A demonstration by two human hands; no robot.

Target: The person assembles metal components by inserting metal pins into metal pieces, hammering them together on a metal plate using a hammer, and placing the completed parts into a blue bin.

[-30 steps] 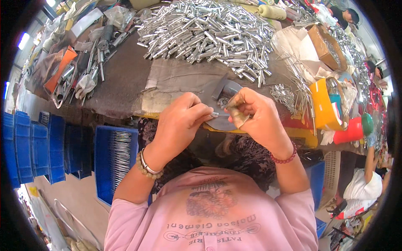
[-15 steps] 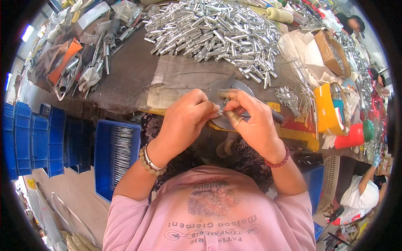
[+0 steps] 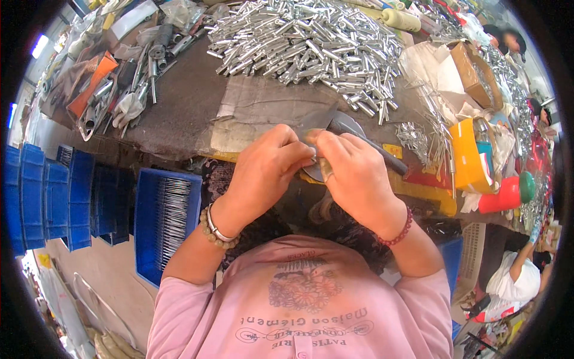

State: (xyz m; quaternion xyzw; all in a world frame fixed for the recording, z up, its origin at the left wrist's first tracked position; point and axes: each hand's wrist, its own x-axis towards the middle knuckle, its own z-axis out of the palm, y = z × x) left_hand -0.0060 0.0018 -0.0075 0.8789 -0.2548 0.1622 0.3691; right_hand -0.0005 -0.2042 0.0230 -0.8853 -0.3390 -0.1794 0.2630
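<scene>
My left hand [image 3: 270, 164] and my right hand [image 3: 353, 169] meet over the near edge of the bench, fingertips nearly touching. Both are closed in a pinch around a small item that the fingers hide; only a pale glint shows between them. Tape or finger covers wrap some fingertips of the right hand. Below and behind the hands is a round grey metal plate [image 3: 354, 123], partly covered by them. A dark-handled hammer [image 3: 382, 154] lies across it, to the right of my right hand. Beyond, a large heap of short shiny metal tubes [image 3: 305, 45] covers the far bench.
Thin metal rods [image 3: 439, 116] and small pins [image 3: 411, 136] lie to the right, beside a yellow container [image 3: 469, 155] and a red jar [image 3: 499, 194]. At left stand a blue bin of rods [image 3: 141, 224] and stacked blue bins [image 3: 57, 197]. Another person [image 3: 514, 275] is at far right.
My right hand has turned and closed in, its raised fingers now folded toward the left fingertips. More of the hammer shows. The left hand has barely moved.
</scene>
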